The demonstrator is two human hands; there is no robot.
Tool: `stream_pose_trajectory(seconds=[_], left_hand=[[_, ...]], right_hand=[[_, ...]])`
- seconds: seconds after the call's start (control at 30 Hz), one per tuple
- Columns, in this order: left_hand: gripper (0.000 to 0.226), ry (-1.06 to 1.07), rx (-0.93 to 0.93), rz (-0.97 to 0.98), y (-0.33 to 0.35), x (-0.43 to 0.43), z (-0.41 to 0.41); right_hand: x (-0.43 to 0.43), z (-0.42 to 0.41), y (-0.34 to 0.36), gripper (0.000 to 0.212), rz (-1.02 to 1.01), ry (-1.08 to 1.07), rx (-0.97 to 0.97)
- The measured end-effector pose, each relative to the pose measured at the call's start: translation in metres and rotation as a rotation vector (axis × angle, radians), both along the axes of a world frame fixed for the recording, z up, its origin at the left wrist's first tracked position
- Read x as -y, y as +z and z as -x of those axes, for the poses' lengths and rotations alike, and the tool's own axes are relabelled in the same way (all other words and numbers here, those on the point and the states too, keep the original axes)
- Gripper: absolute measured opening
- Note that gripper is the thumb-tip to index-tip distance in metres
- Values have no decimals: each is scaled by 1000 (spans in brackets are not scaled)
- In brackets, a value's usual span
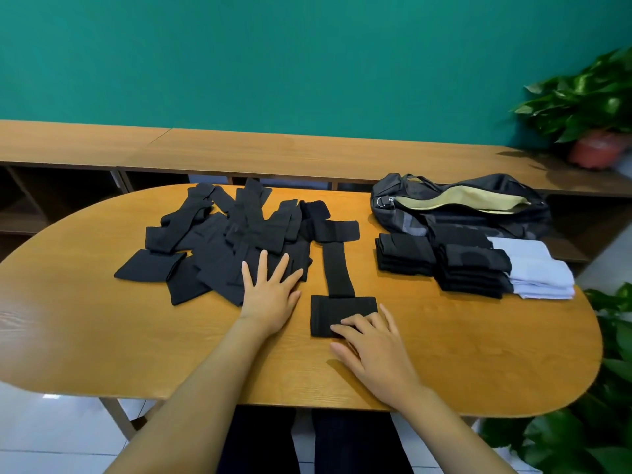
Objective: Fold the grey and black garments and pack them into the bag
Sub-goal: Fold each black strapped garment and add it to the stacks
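— While lying half folded at the front middle of the desk [136, 336], looks soft and light: black garment [343, 314], a limp knit strip with no stiffness. Probably not slippery on wood, nothing fragile. Likely to spring open if let go.

— Held how?

— Pressed, not gripped. Right hand [372, 343] laid flat with fingers loosely spread on the near right corner of the folded part. Left hand [270, 295] flat too, fingers fanned wide, resting on the near edge of the unfolded pile [222, 244] and closed on nothing.

— Where to take hold?

— Best at the far end of the unfolded tail, which runs away from the folded block toward the pile. Pinch both corners there and bring them over, keeping the block pinned. Once folded, lift from beneath with a flat palm on top, so as not to spill the layers.

— Room to work?

— Plenty of bare wood front left and front right. Tighter on the right: two folded black stacks [403, 254] and a grey stack [540, 271], the last close to the rounded desk edge, so no pushing that way. Behind them the bag [458, 206], zip open, pale lining showing. Clear path to it over the stacks. Plant leaves [612, 371] just past the right edge.
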State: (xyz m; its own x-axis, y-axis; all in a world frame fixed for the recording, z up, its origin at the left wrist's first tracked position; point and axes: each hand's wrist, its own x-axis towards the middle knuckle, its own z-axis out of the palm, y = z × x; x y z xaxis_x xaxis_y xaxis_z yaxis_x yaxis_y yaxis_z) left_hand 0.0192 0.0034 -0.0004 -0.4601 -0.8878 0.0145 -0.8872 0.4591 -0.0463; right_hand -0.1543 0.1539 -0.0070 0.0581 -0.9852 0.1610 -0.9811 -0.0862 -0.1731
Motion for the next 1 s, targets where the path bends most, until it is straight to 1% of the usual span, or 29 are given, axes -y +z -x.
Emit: stream_pose_trajectory(seconds=[0.2,0.27,0.33,0.43,0.6,0.7,0.8,0.9,0.93,0.97,1.0], left_hand=[[49,7,-87,-45,10,-9,2],[47,-10,-120,-7,16,-8,4],[45,-44,-145,53,24,-1,7],[43,-95,-192,108,38,18,17],[39,-144,-264,121,60,72,48],[40,-154,-295,116,69,106,72],[47,-157,-287,56,66,134,94],[65,-125,-205,-37,54,153,107],[64,-118,-165,-41,50,158,109],[56,-116,-136,-26,46,161,110],[43,-115,-129,-1,44,164,110]], right_hand=[[7,6,16,71,13,14,51],[23,9,22,67,35,-11,44],[43,13,28,58,43,-43,34],[80,19,36,48,51,-92,41],[143,30,44,44,35,-157,41],[174,37,45,43,-10,-187,15],[195,38,40,42,-64,-185,-49],[207,34,29,46,-111,-200,-100],[209,33,26,49,-137,-211,-113],[211,32,22,52,-167,-220,-123],[211,31,19,55,-193,-224,-132]])
